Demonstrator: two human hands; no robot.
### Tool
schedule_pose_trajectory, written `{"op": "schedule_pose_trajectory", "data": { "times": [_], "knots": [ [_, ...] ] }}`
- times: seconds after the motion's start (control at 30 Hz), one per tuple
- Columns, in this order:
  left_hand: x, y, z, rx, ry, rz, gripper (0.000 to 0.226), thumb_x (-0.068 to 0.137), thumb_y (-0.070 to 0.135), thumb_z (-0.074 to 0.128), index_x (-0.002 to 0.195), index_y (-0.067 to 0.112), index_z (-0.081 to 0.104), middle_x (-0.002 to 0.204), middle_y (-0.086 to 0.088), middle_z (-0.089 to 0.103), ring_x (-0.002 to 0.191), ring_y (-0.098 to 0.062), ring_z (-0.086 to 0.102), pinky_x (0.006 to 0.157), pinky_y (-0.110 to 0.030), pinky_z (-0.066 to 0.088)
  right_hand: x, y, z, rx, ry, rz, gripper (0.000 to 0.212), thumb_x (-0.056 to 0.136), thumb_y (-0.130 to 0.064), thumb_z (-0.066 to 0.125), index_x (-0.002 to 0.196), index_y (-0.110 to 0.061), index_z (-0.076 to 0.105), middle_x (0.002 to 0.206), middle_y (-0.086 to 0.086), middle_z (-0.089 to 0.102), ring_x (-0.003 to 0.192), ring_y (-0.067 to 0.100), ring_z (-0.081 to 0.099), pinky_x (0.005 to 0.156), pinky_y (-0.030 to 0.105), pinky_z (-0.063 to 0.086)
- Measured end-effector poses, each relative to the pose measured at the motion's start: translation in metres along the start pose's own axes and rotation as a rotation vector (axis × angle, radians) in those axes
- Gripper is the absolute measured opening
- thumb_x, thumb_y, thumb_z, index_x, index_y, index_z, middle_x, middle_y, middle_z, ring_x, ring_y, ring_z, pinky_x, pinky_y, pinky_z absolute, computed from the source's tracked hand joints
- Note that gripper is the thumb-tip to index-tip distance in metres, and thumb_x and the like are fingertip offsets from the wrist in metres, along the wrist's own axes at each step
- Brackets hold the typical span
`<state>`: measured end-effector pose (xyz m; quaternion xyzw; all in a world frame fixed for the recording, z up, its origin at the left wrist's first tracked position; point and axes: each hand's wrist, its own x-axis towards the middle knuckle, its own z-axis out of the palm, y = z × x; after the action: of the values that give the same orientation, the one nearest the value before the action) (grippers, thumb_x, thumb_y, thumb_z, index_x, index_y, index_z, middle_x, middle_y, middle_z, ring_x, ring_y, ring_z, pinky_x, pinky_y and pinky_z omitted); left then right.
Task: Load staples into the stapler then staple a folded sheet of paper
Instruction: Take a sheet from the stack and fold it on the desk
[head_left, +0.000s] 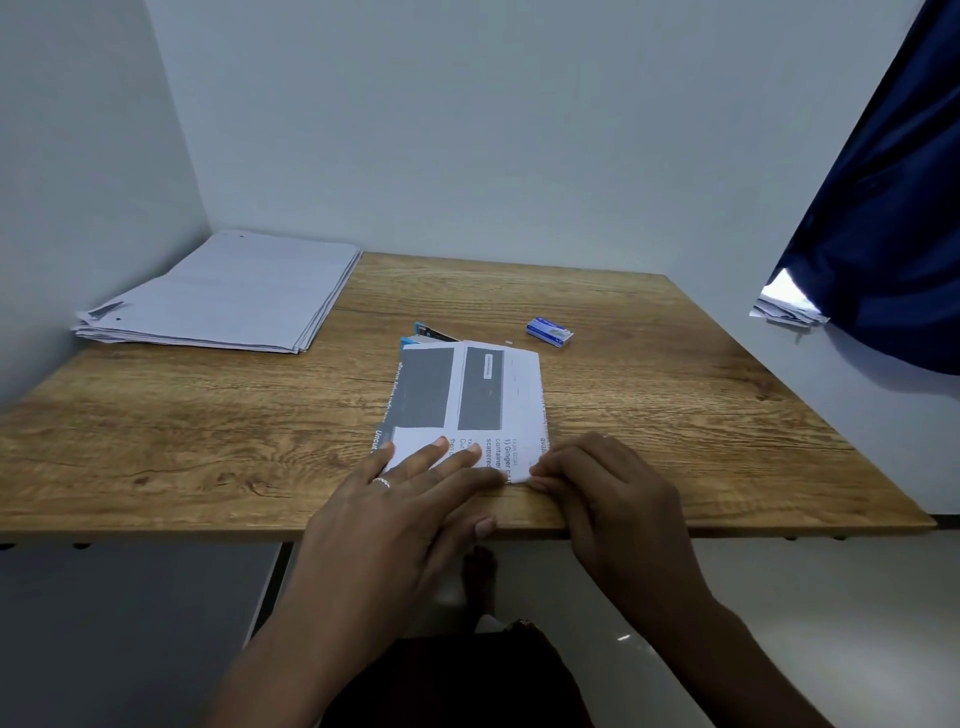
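A folded printed sheet of paper (467, 400) lies flat near the front middle of the wooden table (675, 415). My left hand (410, 499) presses straight fingers on the sheet's near left part. My right hand (608, 488) has curled fingers pinching the sheet's near right corner. A blue stapler (423, 332) pokes out from behind the sheet's far edge, mostly hidden. A small blue box of staples (549, 331) sits to the right behind the sheet.
A thick stack of white papers (223, 296) fills the back left corner of the table. A dark blue curtain (883, 208) hangs at the right, with some papers (787, 304) beside it. Walls close the back and left.
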<state>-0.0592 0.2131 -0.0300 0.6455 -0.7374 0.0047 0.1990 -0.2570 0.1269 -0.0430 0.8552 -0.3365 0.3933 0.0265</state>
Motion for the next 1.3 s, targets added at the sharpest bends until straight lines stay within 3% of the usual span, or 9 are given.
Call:
{"op": "schedule_pose_trajectory", "data": {
  "times": [0.13,0.27,0.53,0.77,0.87,0.93,1.1,1.2,1.3],
  "knots": [
    [0.0,0.003,-0.005,0.01,-0.042,-0.007,0.053,0.095,0.057,0.022,0.136,0.049,0.055,0.147,0.021,0.051,0.141,-0.006,0.043,0.118,-0.039,0.028,0.001,0.004,-0.004,0.043,-0.048,0.063,0.002,0.088,-0.015,0.075,0.088,-0.017,0.075,0.088,-0.006,0.073,0.084,0.015,0.067,0.072,0.04,0.055],
    [0.001,0.001,-0.001,0.069,-0.108,0.01,0.066,0.087,0.061,-0.008,0.147,0.063,0.019,0.161,0.03,0.013,0.152,0.001,0.011,0.124,-0.032,0.005,-0.005,0.008,-0.007,0.094,-0.051,0.1,0.011,0.088,-0.024,0.071,0.095,-0.023,0.08,0.1,-0.012,0.078,0.102,0.009,0.069,0.088,0.044,0.053],
    [0.002,0.0,-0.006,0.053,-0.112,0.006,0.067,0.086,0.066,-0.007,0.145,0.065,0.024,0.157,0.036,0.009,0.15,0.006,0.006,0.124,-0.027,0.002,-0.024,0.005,-0.013,0.012,-0.088,0.053,0.026,0.095,-0.039,0.058,0.111,-0.03,0.077,0.124,-0.019,0.071,0.122,0.008,0.06,0.102,0.05,0.043],
    [0.003,-0.012,-0.005,-0.194,-0.026,0.043,0.039,0.098,0.054,0.037,0.132,0.053,0.055,0.152,0.032,0.037,0.146,0.008,0.024,0.121,-0.021,0.016,-0.022,0.004,-0.01,0.022,-0.059,0.061,0.02,0.091,-0.04,0.062,0.099,-0.03,0.077,0.12,-0.018,0.073,0.118,0.007,0.064,0.104,0.05,0.043],
    [0.005,-0.02,-0.008,-0.311,0.244,-0.131,0.022,0.097,0.041,0.055,0.106,0.034,0.074,0.125,0.016,0.069,0.121,-0.008,0.06,0.097,-0.03,0.047,-0.016,0.001,-0.012,0.107,-0.065,0.181,0.02,0.088,-0.044,0.067,0.096,-0.03,0.079,0.111,-0.019,0.075,0.112,0.005,0.065,0.098,0.041,0.048],
    [0.008,-0.024,-0.014,-0.197,0.367,-0.315,0.015,0.094,0.034,0.062,0.097,0.027,0.074,0.1,0.007,0.072,0.096,-0.02,0.066,0.077,-0.036,0.048,-0.008,-0.002,-0.015,0.17,-0.061,0.278,0.014,0.083,-0.039,0.078,0.091,-0.028,0.08,0.102,-0.016,0.077,0.103,0.005,0.068,0.089,0.04,0.054],
    [0.013,-0.021,-0.026,-0.062,0.193,-0.601,0.033,0.084,0.058,0.065,0.096,0.027,0.072,0.095,0.004,0.069,0.094,-0.023,0.065,0.078,-0.039,0.052,0.019,-0.005,-0.02,0.224,-0.155,0.492,0.016,0.071,-0.033,0.089,0.066,-0.024,0.076,0.095,-0.015,0.077,0.095,0.003,0.067,0.086,0.035,0.052],
    [0.018,-0.016,-0.03,-0.134,0.133,-0.639,0.032,0.079,0.058,0.071,0.083,0.026,0.067,0.08,0.007,0.069,0.082,-0.02,0.066,0.064,-0.033,0.048,0.032,-0.007,-0.019,0.247,-0.25,0.571,0.019,0.071,-0.029,0.089,0.085,-0.026,0.077,0.093,-0.018,0.071,0.095,0.006,0.062,0.077,0.025,0.047],
    [0.02,-0.014,-0.032,-0.147,0.122,-0.687,0.03,0.079,0.054,0.073,0.08,0.026,0.064,0.082,0.006,0.069,0.086,-0.021,0.064,0.062,-0.031,0.041,0.043,-0.004,-0.017,0.254,-0.338,0.641,0.054,0.071,-0.025,0.089,0.12,-0.024,0.065,0.112,-0.009,0.063,0.083,0.003,0.055,0.064,0.014,0.039]
  ]
}}
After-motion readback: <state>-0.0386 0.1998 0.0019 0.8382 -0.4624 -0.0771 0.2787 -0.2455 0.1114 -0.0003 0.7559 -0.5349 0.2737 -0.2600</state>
